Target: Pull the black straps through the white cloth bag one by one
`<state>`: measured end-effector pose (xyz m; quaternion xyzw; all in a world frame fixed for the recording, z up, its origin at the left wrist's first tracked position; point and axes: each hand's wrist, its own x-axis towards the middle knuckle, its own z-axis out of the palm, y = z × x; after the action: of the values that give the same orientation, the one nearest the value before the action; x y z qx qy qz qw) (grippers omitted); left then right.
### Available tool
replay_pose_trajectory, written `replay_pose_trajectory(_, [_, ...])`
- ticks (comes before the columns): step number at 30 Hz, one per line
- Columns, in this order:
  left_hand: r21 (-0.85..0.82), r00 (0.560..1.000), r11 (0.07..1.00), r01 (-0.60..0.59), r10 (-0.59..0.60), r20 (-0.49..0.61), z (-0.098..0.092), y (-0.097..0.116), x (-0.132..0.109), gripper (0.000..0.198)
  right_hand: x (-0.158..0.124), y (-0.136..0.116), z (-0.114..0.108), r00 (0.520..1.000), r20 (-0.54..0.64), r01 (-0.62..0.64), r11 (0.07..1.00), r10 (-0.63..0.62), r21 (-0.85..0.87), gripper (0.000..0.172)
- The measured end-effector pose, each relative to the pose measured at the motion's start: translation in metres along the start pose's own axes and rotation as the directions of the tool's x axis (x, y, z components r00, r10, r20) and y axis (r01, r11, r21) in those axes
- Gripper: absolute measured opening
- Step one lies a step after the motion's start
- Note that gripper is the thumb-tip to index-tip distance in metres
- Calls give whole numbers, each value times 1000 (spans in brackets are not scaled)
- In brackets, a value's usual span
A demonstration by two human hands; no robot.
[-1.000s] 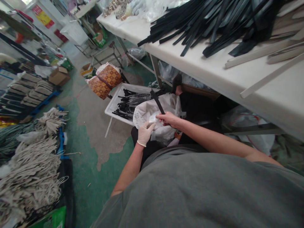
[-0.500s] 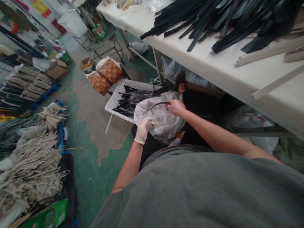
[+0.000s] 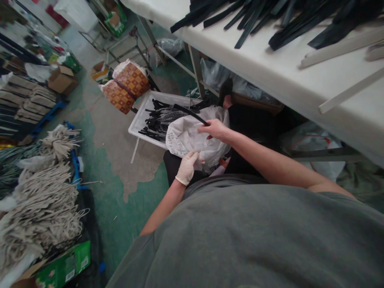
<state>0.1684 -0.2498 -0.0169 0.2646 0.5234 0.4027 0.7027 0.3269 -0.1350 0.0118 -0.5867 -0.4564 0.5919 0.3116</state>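
A white plastic bag [image 3: 183, 134] with dark writing lies across my lap. Above it, my right hand [image 3: 215, 130] is bare and closed on one end of a black strip [image 3: 189, 113]. The strip's other end points up and to the left, over a white plastic crate [image 3: 131, 129]. Inside that crate lie many black strips [image 3: 159, 120], partly covered by the bag. My left hand [image 3: 189, 163], in a pale glove, is at the bag's near edge with its fingers pinched together. Whatever is between those fingers is too small to make out.
On my right, a white-topped table [image 3: 270, 76] bears long black strips [image 3: 255, 20]. Beyond the crate stands a chair with a checkered cushion [image 3: 129, 86]. Bundles of beige cord [image 3: 45, 216] lie on the left, near a green box [image 3: 66, 266]. Plastic bags [image 3: 246, 92] sit under the table.
The black strip in my right hand has swung from over the bag to point up-left over the crate. My left hand has moved slightly right along the bag. The view has shifted a little.
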Motion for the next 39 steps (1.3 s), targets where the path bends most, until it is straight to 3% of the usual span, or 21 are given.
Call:
replay_pose_trajectory(4, [56,997,998,34,-37,66,-8,-5,-15,36,-3,-5,-3,999,-30,35,999,-35,2,13])
replay_pose_trajectory(8, [139,961,973,184,-208,184,-8,-3,-18,39,-5,-2,5,997,5,81,996,-81,-22,13])
replay_pose_trajectory(12, [249,863,907,339,-405,302,-9,-1,-15,38,-10,1,5,995,68,72,997,-71,-18,32])
replay_pose_trajectory(14, [206,877,913,351,-398,270,-24,12,-12,31,-17,2,-2,986,160,50,998,-53,24,46])
replay_pose_trajectory(15, [138,917,939,314,-338,210,-39,24,-10,26,-21,3,-6,974,220,34,998,-43,45,53])
replay_pose_trajectory(17, [-55,994,992,111,-112,-14,-80,63,-11,18,-31,8,-16,944,330,2,998,-23,65,61])
replay_pose_trajectory(18, [-147,990,989,-31,10,-141,-105,87,-14,19,-36,11,-20,933,360,-9,998,-16,66,61])
replay_pose_trajectory(19, [-222,953,955,-195,131,-272,-131,113,-19,23,-41,16,-23,926,378,-13,998,-12,64,58])
replay_pose_trajectory(21, [-304,823,816,-491,321,-470,-177,160,-37,28,-50,25,-28,917,399,-24,998,0,56,48])
replay_pose_trajectory(23, [-317,697,659,-682,455,-554,-205,191,-56,25,-57,32,-29,902,430,-54,998,33,38,42])
replay_pose_trajectory(24, [-315,658,611,-727,485,-576,-210,197,-63,24,-61,34,-29,890,453,-70,997,52,24,40])
replay_pose_trajectory(26, [-315,650,609,-728,467,-599,-198,187,-69,24,-68,34,-27,864,498,-85,996,71,6,38])
replay_pose_trajectory(28, [-349,713,693,-631,340,-613,-167,156,-63,29,-75,30,-26,844,532,-78,997,65,2,35])
replay_pose_trajectory(30, [-455,807,762,-460,145,-573,-128,114,-49,28,-82,24,-24,836,545,-66,998,62,-11,31])
replay_pose_trajectory(32, [-567,852,764,-309,-43,-522,-92,73,-35,28,-90,18,-23,850,521,-47,997,76,-67,30])
replay_pose_trajectory(35, [-661,875,730,-174,-193,-443,-55,30,-24,33,-103,11,-24,898,437,43,981,45,-189,32])
replay_pose_trajectory(39, [-709,887,697,-104,-257,-383,-33,8,-21,32,-119,5,-25,925,369,202,938,-89,-282,33])
